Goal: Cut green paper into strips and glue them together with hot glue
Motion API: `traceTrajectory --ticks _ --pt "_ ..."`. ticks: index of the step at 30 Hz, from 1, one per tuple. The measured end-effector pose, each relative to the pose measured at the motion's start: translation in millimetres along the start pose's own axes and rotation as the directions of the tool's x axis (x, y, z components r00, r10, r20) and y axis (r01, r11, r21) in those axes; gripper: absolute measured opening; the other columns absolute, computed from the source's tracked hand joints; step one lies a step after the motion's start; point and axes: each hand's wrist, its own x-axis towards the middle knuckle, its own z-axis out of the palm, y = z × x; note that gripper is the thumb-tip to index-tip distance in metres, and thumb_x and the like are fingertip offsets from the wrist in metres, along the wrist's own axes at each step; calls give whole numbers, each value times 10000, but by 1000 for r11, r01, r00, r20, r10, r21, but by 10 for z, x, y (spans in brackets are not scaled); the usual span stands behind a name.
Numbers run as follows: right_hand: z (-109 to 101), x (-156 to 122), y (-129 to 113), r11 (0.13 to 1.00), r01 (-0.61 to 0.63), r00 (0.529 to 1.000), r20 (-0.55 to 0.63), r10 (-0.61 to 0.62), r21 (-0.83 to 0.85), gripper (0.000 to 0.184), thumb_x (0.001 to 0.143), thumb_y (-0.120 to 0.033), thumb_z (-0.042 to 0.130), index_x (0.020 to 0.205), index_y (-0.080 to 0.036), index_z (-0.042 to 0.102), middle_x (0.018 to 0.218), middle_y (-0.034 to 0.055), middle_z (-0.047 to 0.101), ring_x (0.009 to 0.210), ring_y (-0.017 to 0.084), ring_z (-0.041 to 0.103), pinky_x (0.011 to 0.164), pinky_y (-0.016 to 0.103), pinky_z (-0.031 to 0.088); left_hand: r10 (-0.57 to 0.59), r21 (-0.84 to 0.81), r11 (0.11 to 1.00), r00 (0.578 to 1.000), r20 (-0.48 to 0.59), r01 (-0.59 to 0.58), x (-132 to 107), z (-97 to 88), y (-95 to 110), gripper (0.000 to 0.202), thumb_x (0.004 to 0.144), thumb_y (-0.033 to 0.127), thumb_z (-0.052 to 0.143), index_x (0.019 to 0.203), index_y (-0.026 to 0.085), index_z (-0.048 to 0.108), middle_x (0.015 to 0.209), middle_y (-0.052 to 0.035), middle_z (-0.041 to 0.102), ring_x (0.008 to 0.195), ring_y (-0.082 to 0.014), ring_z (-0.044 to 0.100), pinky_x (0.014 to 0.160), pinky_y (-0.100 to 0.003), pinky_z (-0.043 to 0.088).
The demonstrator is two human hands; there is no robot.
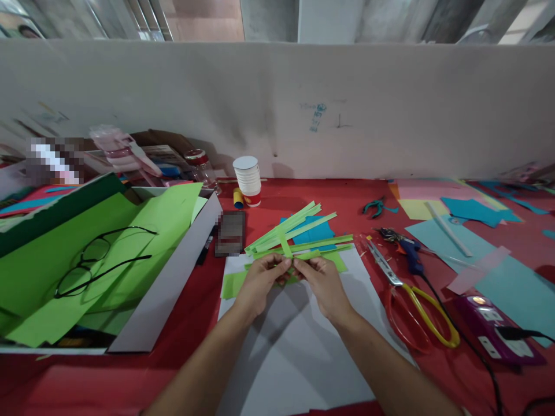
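Observation:
My left hand (259, 281) and my right hand (324, 283) meet over a white sheet (299, 352) on the red table. Both pinch one green paper strip (288, 271) between fingertips, fingers curled around it. Just beyond my hands lies a loose pile of green paper strips (295, 231) spread over a blue paper piece (314, 232). A green paper piece (232, 284) lies left of my left hand, partly under it.
An open box (169, 283) at left holds green paper sheets and black eyeglasses (93, 257). Scissors with red and yellow handles (411, 300), a glue gun (410, 251), a purple power strip (494, 329) and coloured papers lie right. Stacked paper cups (248, 179) stand by the wall.

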Motion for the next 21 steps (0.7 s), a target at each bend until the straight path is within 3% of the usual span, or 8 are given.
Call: traceTrajectory --ticks 3,10,16,21 --pt "-4 -3 12 1000 -18 1000 6 18 2 256 656 -383 734 582 -156 643 541 -4 612 547 130 536 582 272 413 21 96 995 1000 8 -22 -9 -2 3 266 658 363 765 632 136 630 603 -13 608 553 -97 522 520 -207 367" --pt "-23 14 -8 998 -68 997 29 68 1 331 622 -448 754 546 -156 618 514 3 601 531 127 530 566 269 379 42 134 989 992 116 -58 -7 -8 22 294 701 394 721 632 138 595 598 -5 584 551 -94 487 519 -213 334" --pt "0 -22 -28 959 -218 974 94 204 181 357 536 -441 824 584 -161 608 560 -15 599 535 96 497 542 239 346 84 9 996 996 6 -84 -37 23 -45 283 640 352 760 616 152 561 577 10 580 548 -102 504 549 -224 384" --pt "16 -66 -48 993 -101 992 82 96 57 317 611 -421 793 613 -160 613 584 -18 591 594 111 514 601 247 382 109 -30 993 987 -115 -113 -77 35 -95 273 613 325 789 625 157 575 556 36 551 543 -94 497 554 -215 395"
